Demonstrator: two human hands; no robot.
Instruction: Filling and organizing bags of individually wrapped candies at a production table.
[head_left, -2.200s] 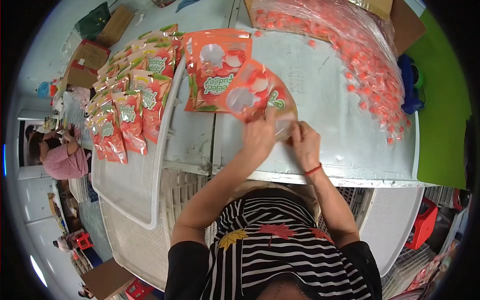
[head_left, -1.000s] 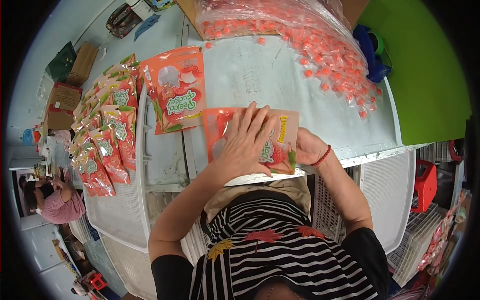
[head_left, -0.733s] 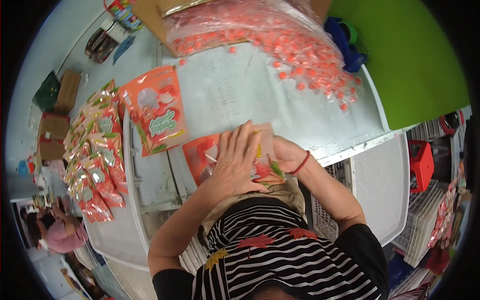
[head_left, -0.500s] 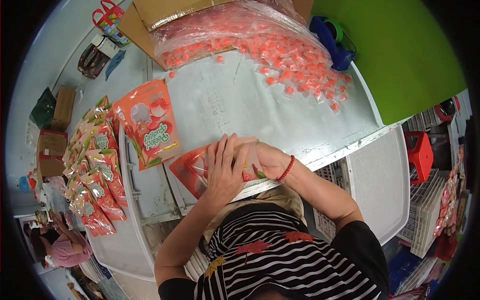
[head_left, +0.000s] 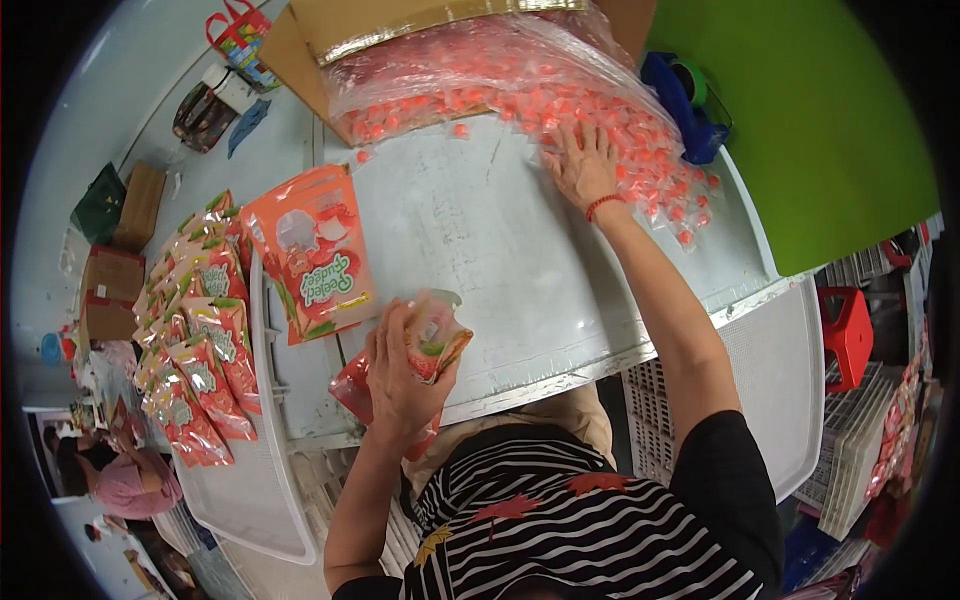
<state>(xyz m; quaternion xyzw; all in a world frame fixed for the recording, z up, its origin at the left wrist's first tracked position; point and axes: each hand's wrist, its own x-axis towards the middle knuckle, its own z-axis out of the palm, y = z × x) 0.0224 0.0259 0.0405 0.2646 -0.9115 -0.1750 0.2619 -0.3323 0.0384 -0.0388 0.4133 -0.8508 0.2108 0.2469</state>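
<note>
- Pouch (head_left: 438,348): gripped by left hand (head_left: 402,382), mouth gaping, at table's (head_left: 490,240) near edge.
- Wrapped red sweets (head_left: 645,135): heaped forward-right of pouch, partly covered by nearer right hand (head_left: 585,172), fingers spread.

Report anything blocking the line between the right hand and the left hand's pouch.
Nothing visible stands in the way: pale tabletop lies between the right hand, on the wrapped candies, and the pouch in the left hand.

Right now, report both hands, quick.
Left hand: closed around an open bag.
Right hand: open, palm down on the wrapped candies.
</note>
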